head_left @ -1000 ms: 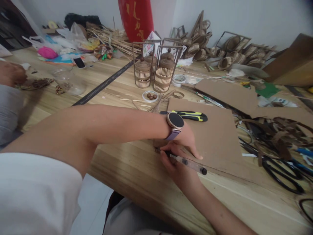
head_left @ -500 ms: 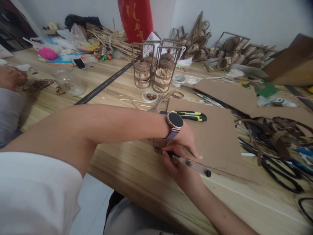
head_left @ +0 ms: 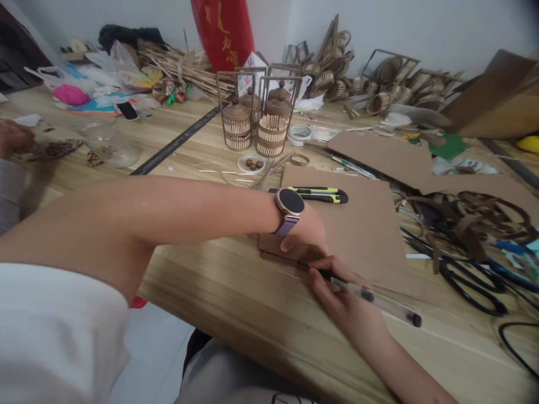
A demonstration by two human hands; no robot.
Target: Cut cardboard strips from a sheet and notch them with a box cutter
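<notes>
My right hand [head_left: 349, 297] holds a clear-barrelled pen [head_left: 393, 307] with a black end, pinched near its tip. The tip meets the near edge of a brown cardboard sheet [head_left: 362, 230] on the wooden table. Wearing a round watch [head_left: 290, 202], my left hand [head_left: 310, 229] lies across the sheet just beyond the pen, thumb out to the side. Its other fingertips are partly hidden. A black and yellow utility knife [head_left: 322, 194] rests on the cardboard, its blade end hidden behind the left wrist.
Small lidded stick baskets [head_left: 272, 134] in frames stand beyond my left arm, behind a dish of brown beads [head_left: 251, 164]. Black-handled scissors [head_left: 471, 286] and tangled brown strips [head_left: 484, 219] lie at right. Another person's hand [head_left: 14, 139] is at far left, near a clear jar [head_left: 120, 148].
My right hand has slid the pen rightward along the cardboard's near edge. The left hand stays on the sheet, with its thumb now showing. The whole view has shifted slightly.
</notes>
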